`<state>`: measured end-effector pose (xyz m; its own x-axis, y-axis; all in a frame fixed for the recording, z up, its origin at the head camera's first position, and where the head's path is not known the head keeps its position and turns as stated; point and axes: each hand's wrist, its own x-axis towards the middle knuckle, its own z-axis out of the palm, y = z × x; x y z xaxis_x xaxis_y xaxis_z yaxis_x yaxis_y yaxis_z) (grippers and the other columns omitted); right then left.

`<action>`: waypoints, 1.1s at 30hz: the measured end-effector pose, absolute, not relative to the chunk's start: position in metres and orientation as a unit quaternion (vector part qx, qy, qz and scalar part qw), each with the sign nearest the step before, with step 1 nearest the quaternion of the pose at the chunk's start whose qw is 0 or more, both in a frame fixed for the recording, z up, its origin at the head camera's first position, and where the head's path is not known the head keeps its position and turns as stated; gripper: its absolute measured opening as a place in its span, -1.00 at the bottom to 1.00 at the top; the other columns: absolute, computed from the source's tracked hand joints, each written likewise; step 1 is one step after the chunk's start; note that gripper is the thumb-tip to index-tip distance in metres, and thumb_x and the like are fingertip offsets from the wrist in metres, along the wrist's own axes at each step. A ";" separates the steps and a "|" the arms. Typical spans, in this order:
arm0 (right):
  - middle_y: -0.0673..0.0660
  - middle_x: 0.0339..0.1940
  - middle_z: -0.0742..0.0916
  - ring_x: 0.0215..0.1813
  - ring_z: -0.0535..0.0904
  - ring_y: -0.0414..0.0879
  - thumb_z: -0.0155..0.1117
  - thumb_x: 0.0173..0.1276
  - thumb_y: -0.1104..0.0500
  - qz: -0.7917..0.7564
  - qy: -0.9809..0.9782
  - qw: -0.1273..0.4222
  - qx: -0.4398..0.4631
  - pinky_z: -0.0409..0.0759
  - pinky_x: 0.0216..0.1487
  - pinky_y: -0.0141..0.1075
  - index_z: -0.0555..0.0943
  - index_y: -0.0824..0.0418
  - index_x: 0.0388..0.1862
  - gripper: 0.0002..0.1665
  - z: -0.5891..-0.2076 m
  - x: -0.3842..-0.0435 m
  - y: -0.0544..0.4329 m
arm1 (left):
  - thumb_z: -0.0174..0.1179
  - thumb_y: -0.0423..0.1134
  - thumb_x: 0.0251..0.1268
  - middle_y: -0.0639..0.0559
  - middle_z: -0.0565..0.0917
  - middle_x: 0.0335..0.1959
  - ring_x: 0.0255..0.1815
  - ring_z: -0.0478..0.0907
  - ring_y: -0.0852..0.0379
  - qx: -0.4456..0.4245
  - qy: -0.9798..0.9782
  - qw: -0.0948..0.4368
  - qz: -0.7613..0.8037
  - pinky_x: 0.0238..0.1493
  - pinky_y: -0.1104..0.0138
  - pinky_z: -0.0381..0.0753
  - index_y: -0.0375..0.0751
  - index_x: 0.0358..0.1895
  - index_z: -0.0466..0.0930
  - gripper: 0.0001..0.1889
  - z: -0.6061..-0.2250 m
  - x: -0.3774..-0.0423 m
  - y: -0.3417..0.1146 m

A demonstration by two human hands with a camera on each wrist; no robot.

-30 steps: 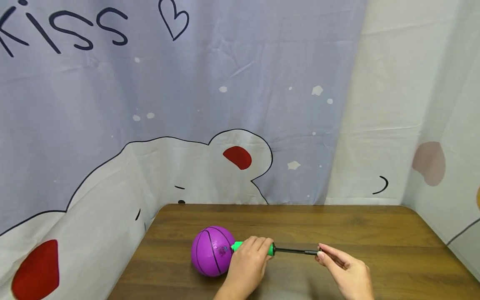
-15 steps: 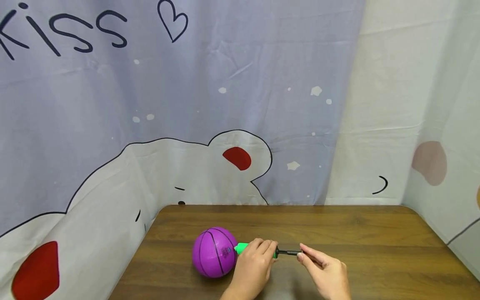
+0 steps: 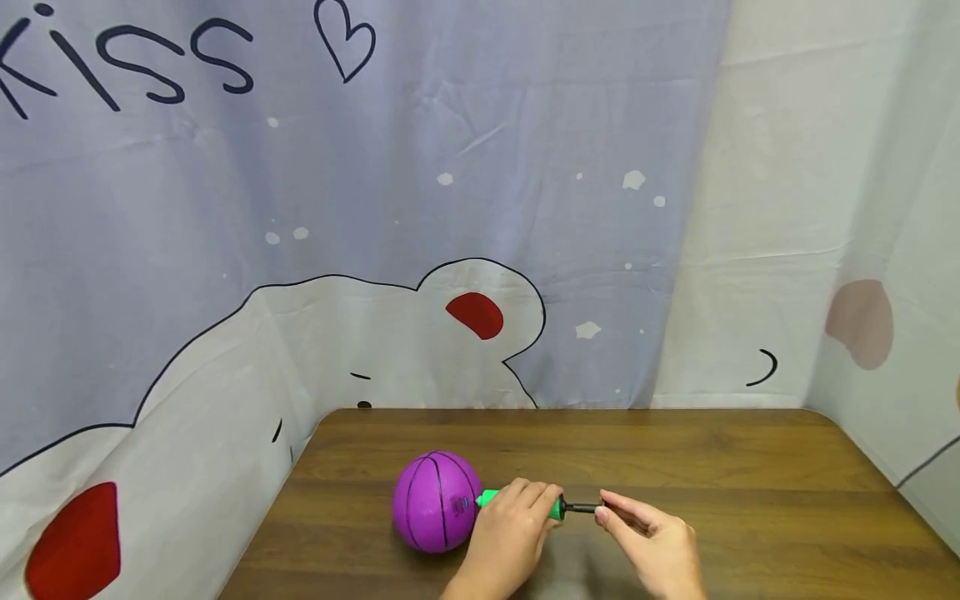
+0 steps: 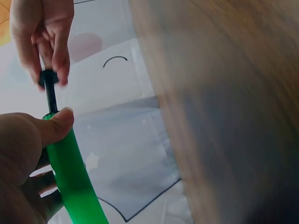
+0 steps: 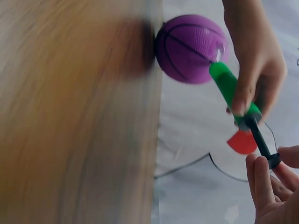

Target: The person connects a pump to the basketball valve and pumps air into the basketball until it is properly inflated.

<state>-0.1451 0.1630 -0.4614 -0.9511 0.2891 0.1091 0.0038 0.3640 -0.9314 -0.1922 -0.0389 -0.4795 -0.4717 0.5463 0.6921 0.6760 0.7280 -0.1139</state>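
A small purple basketball point(image 3: 437, 502) with black seams sits on the wooden table. Against its right side points the tip of a green hand pump point(image 4: 74, 177), lying roughly level. My left hand point(image 3: 508, 533) wraps around the pump's green barrel, its thumb along the side in the left wrist view. To the right, my right hand point(image 3: 656, 542) pinches the black end knob point(image 5: 274, 160) of the pump's rod between thumb and fingers. A short stretch of black rod point(image 3: 581, 507) shows between the two hands. In the right wrist view the pump's tip meets the ball.
The brown wooden table point(image 3: 750, 467) extends right of and behind the hands. A printed curtain point(image 3: 570, 208) with bear drawings hangs along the table's back edge and wraps round both sides.
My right hand has moved left, pushing the rod further into the barrel, then stayed nearly level with the last half second. The ball, pump and left hand have shifted slightly right.
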 end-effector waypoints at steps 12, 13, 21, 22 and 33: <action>-0.10 -0.36 0.84 -0.24 0.75 -0.36 0.45 0.29 -0.16 0.514 -0.841 0.139 -0.099 0.54 -0.22 -0.67 0.78 0.04 0.04 -0.56 -0.452 -0.137 0.201 | 0.52 -0.12 0.03 0.21 0.70 -0.14 -0.11 0.61 0.23 -0.344 -0.858 0.367 -0.102 0.05 0.41 0.63 -0.04 -0.01 0.65 -0.58 -0.476 -0.197 -0.052; -0.10 -0.36 0.84 -0.24 0.75 -0.36 0.45 0.29 -0.16 0.513 -0.841 0.139 -0.098 0.53 -0.22 -0.67 0.78 0.04 0.04 -0.56 -0.452 -0.137 0.201 | 0.52 -0.12 0.03 0.21 0.70 -0.13 -0.11 0.61 0.23 -0.346 -0.859 0.364 -0.103 0.06 0.41 0.63 -0.04 -0.01 0.65 -0.59 -0.476 -0.196 -0.052; -0.10 -0.36 0.84 -0.25 0.75 -0.36 0.47 0.26 -0.18 0.512 -0.842 0.144 -0.092 0.56 -0.20 -0.65 0.78 0.03 0.04 -0.53 -0.451 -0.138 0.193 | 0.55 -0.13 -0.02 0.16 0.72 -0.14 -0.13 0.62 0.21 -0.348 -0.849 0.383 -0.103 0.06 0.38 0.65 -0.09 -0.02 0.69 -0.57 -0.474 -0.195 -0.050; -0.11 -0.37 0.83 -0.25 0.75 -0.36 0.46 0.25 -0.20 0.507 -0.845 0.145 -0.093 0.58 -0.20 -0.62 0.78 0.02 0.04 -0.53 -0.452 -0.138 0.191 | 0.55 -0.14 -0.02 0.15 0.73 -0.14 -0.14 0.62 0.20 -0.349 -0.846 0.389 -0.104 0.06 0.38 0.65 -0.10 -0.02 0.69 -0.57 -0.474 -0.195 -0.049; 0.02 -0.20 0.84 -0.25 0.77 -0.29 0.55 0.19 -0.05 0.544 -0.822 0.152 -0.070 0.70 -0.24 -0.49 0.80 0.07 -0.01 -0.59 -0.470 -0.146 0.146 | 0.59 -0.08 -0.07 0.16 0.74 -0.17 -0.17 0.62 0.23 -0.362 -0.841 0.395 -0.081 0.01 0.41 0.66 -0.10 -0.05 0.73 -0.54 -0.483 -0.189 -0.034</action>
<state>-0.1465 0.1462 -0.4698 -0.9440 0.2804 0.1738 -0.0503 0.3983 -0.9159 -0.1895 -0.0344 -0.4831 -0.4263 0.5437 0.7229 0.6724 0.7251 -0.1488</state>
